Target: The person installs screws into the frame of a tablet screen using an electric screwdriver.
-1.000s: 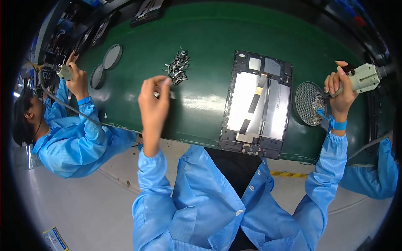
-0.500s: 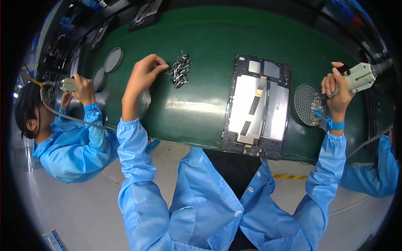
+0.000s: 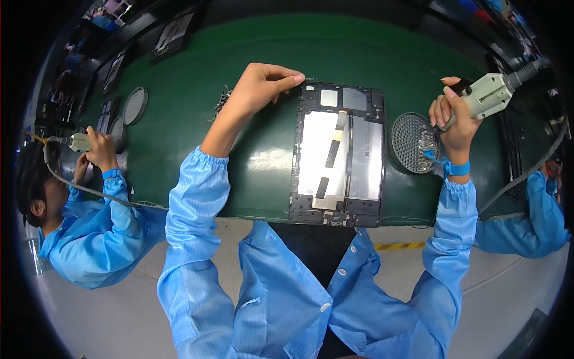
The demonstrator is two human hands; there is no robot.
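Note:
My left hand [image 3: 257, 90] pinches a small thin metal part [image 3: 309, 79] between thumb and forefinger, at the upper left corner of an opened tablet [image 3: 366, 157]. The tablet lies flat, with silver battery panels and a ribbon cable showing inside its black frame. Beyond my left wrist, partly hidden by it, sits a pile of small dark and shiny metal parts [image 3: 222, 103]. In my right hand [image 3: 455, 122] is a pale electric screwdriver [image 3: 489, 96], held raised at the right of the tablet; its tip cannot be made out. A blue strap [image 3: 458, 169] circles my right wrist.
A round tray [image 3: 404, 143] of holes with loose screws stands right of the tablet. At the left a co-worker [image 3: 89, 233] holds another electric screwdriver [image 3: 79, 142], near two round trays [image 3: 136, 106]. Another person's blue sleeve [image 3: 520, 224] shows at the right. Dark devices [image 3: 174, 36] lie far left.
My left hand has moved right from the pile of metal parts to the tablet's upper left corner, carrying a small part. My right hand still holds the screwdriver; the whole view has shifted somewhat.

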